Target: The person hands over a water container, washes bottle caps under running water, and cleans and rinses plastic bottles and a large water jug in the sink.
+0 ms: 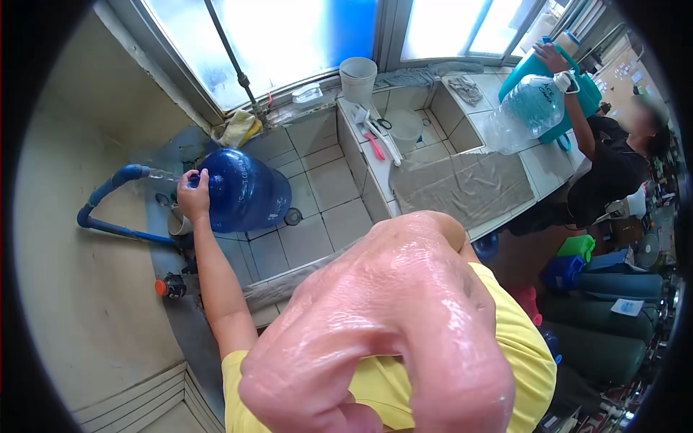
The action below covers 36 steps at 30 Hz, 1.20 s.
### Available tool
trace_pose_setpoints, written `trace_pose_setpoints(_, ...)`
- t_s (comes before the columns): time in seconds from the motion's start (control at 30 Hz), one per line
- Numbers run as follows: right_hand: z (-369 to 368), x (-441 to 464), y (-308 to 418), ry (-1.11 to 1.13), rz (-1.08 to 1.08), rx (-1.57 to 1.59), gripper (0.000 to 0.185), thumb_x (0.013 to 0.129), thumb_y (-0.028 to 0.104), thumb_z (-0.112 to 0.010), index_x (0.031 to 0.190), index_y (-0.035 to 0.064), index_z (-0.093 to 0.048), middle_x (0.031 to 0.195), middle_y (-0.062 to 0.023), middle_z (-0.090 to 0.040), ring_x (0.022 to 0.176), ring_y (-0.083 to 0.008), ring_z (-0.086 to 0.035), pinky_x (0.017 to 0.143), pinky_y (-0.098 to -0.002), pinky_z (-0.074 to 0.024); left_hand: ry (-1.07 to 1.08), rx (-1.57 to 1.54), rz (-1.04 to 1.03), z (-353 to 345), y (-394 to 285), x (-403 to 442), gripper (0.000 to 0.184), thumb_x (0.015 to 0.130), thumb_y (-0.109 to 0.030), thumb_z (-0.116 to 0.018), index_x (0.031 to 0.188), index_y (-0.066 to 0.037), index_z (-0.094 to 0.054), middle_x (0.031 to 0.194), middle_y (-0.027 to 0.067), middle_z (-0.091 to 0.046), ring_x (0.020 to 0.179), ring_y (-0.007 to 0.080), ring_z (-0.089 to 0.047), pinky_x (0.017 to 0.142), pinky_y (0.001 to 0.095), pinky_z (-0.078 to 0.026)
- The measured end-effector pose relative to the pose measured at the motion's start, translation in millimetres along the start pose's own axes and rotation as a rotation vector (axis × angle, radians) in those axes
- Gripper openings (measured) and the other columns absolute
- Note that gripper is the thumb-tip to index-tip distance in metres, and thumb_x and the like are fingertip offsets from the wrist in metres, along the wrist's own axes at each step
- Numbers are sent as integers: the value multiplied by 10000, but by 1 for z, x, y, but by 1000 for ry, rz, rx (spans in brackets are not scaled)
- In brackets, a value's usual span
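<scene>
A large blue water jug point(245, 191) lies tilted in a tiled basin, its neck toward the left. My left hand point(193, 193) is closed around that neck. Water runs from a bent blue pipe point(130, 173) toward the jug's mouth, which my fingers partly hide. Very close to the camera, my wet right hand point(390, 289) fills the lower middle of the view. Its fingers are curled toward me. The fingertips run off the bottom edge, so anything they grip is hidden.
A scissors-and-brush group lies on the divider by a pink-handled brush point(375, 146). A grey cloth point(462, 184) covers part of the counter. At right, a person point(613, 155) handles a clear bottle point(530, 108) and a teal container point(509, 79). A white bucket point(358, 81) stands by the window.
</scene>
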State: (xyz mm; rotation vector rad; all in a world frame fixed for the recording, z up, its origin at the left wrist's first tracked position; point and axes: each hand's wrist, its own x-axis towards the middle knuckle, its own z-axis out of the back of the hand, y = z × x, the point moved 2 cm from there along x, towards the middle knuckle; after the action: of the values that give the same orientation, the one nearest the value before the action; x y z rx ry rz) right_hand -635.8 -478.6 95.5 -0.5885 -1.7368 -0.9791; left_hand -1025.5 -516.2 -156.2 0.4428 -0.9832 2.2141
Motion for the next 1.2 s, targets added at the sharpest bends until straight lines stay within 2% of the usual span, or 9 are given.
trace_pose_setpoints(0.37, 6, -9, 5, -53, -14, -60, 320, 803, 215, -695, 1020, 0, -603, 948, -122, -594, 881, -242, -577, 796, -344, -472, 63, 49, 23, 2, -1, 0, 339, 829, -444, -726, 972, -137, -714, 967, 140, -693, 895, 338, -659, 778, 426, -526)
trace_pose_setpoints(0.47, 33, -43, 11, -235, -126, -178, 323, 808, 239, -705, 1010, 6, -610, 955, -122, -595, 890, -243, -580, 803, -343, -474, 116, 65, -16, 8, -6, 3, 354, 846, -453, -710, 992, -131, -698, 950, 139, -681, 885, 339, -656, 764, 435, -523)
trace_pose_setpoints(0.53, 68, -96, 7, -508, -389, -309, 329, 846, 257, -691, 1047, 14, -600, 952, -107, -593, 911, -216, -576, 846, -324, -460, 204, 214, -293, 20, -46, -11, 367, 859, -446, -697, 1022, -119, -663, 926, 136, -654, 862, 334, -650, 732, 463, -516)
trace_pose_setpoints(0.63, 117, -207, -28, -968, -886, -459, 487, 941, 520, -589, 1138, 75, -584, 963, -57, -601, 901, -167, -573, 862, -312, -458, 286, 165, -558, 15, -92, -41, 372, 856, -435, -689, 1009, -99, -643, 885, 109, -627, 834, 311, -647, 683, 446, -521)
trace_pose_setpoints(0.73, 134, -311, -69, -1363, -1388, -153, 707, 899, 762, -432, 1094, 102, -592, 884, -34, -603, 833, -131, -572, 748, -268, -435, 313, 85, -719, -6, -139, -67, 329, 846, -386, -713, 955, -83, -647, 882, 99, -631, 835, 306, -655, 686, 419, -526)
trace_pose_setpoints(0.93, 164, -405, -107, -1679, -1715, -227, 812, 861, 829, -389, 1148, 95, -583, 928, -58, -643, 850, -138, -612, 722, -297, -466, 89, -27, -480, 19, -171, -46, 311, 850, -371, -734, 867, -64, -684, 841, 118, -667, 819, 308, -663, 686, 384, -530)
trace_pose_setpoints(1.03, 182, -414, -90, -1772, -1423, -287, 884, 870, 796, -435, 1361, 63, -479, 1194, -135, -640, 1080, -234, -631, 933, -418, -498, -20, -248, -196, 89, -130, -20, 301, 892, -343, -714, 918, -43, -718, 859, 100, -704, 779, 205, -656, 717, 315, -513)
trace_pose_setpoints(1.1, 182, -380, -72, -1474, -663, -416, 874, 885, 731, -509, 1416, 41, -440, 1331, -152, -583, 1210, -279, -584, 1049, -455, -451, -58, -349, -51, 116, -82, -17, 295, 898, -343, -711, 918, -49, -725, 848, 96, -705, 767, 178, -648, 721, 296, -508)
trace_pose_setpoints(1.2, 171, -362, -69, -1428, -721, -125, 816, 888, 633, -602, 1420, 36, -438, 1360, -151, -558, 1241, -272, -556, 1053, -425, -447, -90, -437, 181, 124, -28, -28, 294, 932, -313, -670, 929, -24, -720, 836, 69, -689, 778, 135, -610, 746, 288, -499)
